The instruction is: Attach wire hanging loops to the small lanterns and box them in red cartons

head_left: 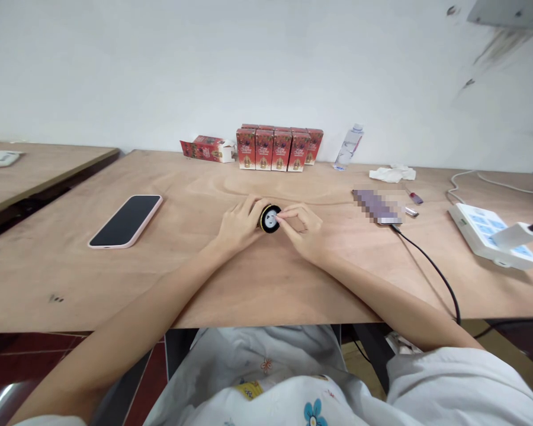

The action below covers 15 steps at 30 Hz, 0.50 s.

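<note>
My left hand (243,223) is wrapped round a small round black object (263,228) with a gold band, tilted so that one end faces me. A pale grey disc (270,218) with small dark marks sits inside the black rim. From the right, my right hand (302,229) reaches to this disc with thumb and forefinger pinched together at its edge. Whether anything small is between those fingertips is too fine to make out. The left hand's palm and fingers hide most of the object's body.
Several red printed boxes (263,149) stand by the wall, with an opened red box (206,149) lying left of them. A bottle (349,147), tissue (393,173), cabled phone (375,206) and power strip (482,231) are right. A pink-edged phone (127,220) lies left.
</note>
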Motion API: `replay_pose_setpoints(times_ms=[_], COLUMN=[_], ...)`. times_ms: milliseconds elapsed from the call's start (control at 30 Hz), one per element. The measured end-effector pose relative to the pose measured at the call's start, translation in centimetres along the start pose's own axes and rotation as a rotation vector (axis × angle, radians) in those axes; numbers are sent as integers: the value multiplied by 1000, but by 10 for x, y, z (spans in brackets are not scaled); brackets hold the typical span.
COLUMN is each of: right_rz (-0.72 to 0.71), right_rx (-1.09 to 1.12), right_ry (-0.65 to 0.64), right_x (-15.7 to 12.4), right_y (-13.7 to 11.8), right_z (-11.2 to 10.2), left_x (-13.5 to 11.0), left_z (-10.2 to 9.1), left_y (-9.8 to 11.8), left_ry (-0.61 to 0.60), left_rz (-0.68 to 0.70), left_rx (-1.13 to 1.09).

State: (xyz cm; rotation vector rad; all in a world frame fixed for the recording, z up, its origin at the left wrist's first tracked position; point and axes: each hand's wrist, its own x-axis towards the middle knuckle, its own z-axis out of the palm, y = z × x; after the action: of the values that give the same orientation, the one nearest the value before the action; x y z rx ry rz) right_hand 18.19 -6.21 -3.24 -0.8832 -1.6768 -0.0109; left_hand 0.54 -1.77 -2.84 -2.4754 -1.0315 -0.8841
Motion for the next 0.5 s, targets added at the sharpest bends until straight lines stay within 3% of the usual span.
replay_pose_setpoints(times_ms=[267, 500], right_rz=[-86, -225], right_rx=[-47, -84], right_ry=[-35, -95], right_x=[-3, -4], right_y=[0, 9], right_z=[-2, -3], left_x=[0, 0], left_z=[-1, -3], left_y=[1, 7], left_ry=[-29, -64], left_rz=[0, -121], left_rx=[-6, -42])
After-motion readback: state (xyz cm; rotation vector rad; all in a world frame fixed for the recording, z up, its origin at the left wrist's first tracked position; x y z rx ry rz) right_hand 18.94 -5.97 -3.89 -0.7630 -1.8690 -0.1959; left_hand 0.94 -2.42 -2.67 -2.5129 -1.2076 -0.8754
